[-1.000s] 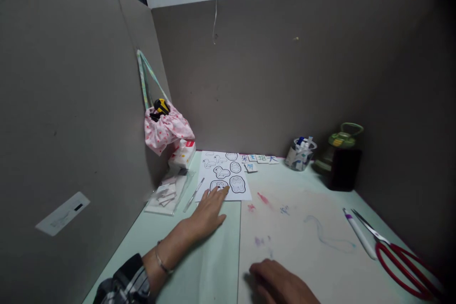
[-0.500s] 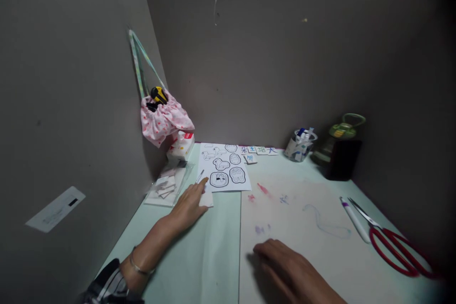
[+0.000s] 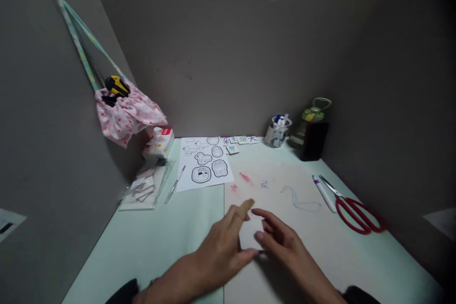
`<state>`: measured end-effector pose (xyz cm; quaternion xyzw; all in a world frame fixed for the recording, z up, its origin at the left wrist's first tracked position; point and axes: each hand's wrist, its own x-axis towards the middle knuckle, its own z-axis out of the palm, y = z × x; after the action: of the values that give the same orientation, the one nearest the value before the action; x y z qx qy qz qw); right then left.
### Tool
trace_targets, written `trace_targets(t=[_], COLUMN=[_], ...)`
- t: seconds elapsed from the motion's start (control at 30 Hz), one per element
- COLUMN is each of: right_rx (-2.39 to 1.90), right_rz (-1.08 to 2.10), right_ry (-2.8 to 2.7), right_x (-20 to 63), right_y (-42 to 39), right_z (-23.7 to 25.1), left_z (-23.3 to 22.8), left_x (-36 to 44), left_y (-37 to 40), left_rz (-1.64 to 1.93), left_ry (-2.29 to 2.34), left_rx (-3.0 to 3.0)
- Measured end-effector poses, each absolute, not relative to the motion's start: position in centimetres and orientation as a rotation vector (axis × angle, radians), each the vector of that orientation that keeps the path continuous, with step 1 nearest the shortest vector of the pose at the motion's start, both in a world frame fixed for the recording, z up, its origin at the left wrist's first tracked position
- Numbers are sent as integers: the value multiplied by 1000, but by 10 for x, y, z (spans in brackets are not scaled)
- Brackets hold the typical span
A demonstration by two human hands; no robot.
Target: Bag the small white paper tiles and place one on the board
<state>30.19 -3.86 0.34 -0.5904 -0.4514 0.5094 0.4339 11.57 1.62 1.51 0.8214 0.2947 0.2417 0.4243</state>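
Both my hands meet low in the middle of the view, over the pale stained paper mat (image 3: 320, 242). Between them is a small white paper piece (image 3: 249, 235). My left hand (image 3: 223, 247) grips its left side, and its forefinger carries a tan bandage. My right hand (image 3: 281, 242) pinches the piece's right edge with its fingertips. Farther back lies a white sheet printed with black-outlined shapes (image 3: 204, 164), with a thin silver pen (image 3: 174, 184) just left of it.
Red-handled scissors (image 3: 351, 206) and a white pen (image 3: 323, 194) lie at the right. At the back stand a cup of markers (image 3: 277, 130), a green-lidded jar (image 3: 310, 128) and small lettered cards (image 3: 239, 141). A clear bag of pieces (image 3: 142, 189) and a pink hanging pouch (image 3: 126, 111) are at the left.
My left hand left the printed sheet's corner and came back to the mat with a small white piece. My right hand rose to pinch it. The view tilted down and right.
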Motion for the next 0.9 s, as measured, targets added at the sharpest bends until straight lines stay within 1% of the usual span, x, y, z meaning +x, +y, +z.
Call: trace_targets(t=[0.07,0.13,0.23,0.37,0.47,0.57,0.7,0.9], right_rx=[-1499,-1559,-1694,-1778,-1803,-1829,-1928,-2329], right_rz=[1219,1126,927,727,576,461,321,-32], right_ry=[-1115,-1129,-1307,-1509,-1592,-1700,-1824,-1777], right_x=[310,321,337,351,353,353,367,434], right_y=[-36,-34,-32,-32,-33,-35,-36,-13], right_z=[-2,-5,-6,-11,-17,-16,-8,2], left_z=[13,11,5,-10,-24,-31,-26,-12], left_x=[118,107,68,12,-10,-13,7,59], left_y=[23,42,79,115,123,118,101,65], left_rz=[605,649,645,677,667,674,712,634], left_ry=[718,830,1165,1409,1511,1507,1354,997], left_rx=[2118,2198,2411,2410,2404,2430,2416,2366])
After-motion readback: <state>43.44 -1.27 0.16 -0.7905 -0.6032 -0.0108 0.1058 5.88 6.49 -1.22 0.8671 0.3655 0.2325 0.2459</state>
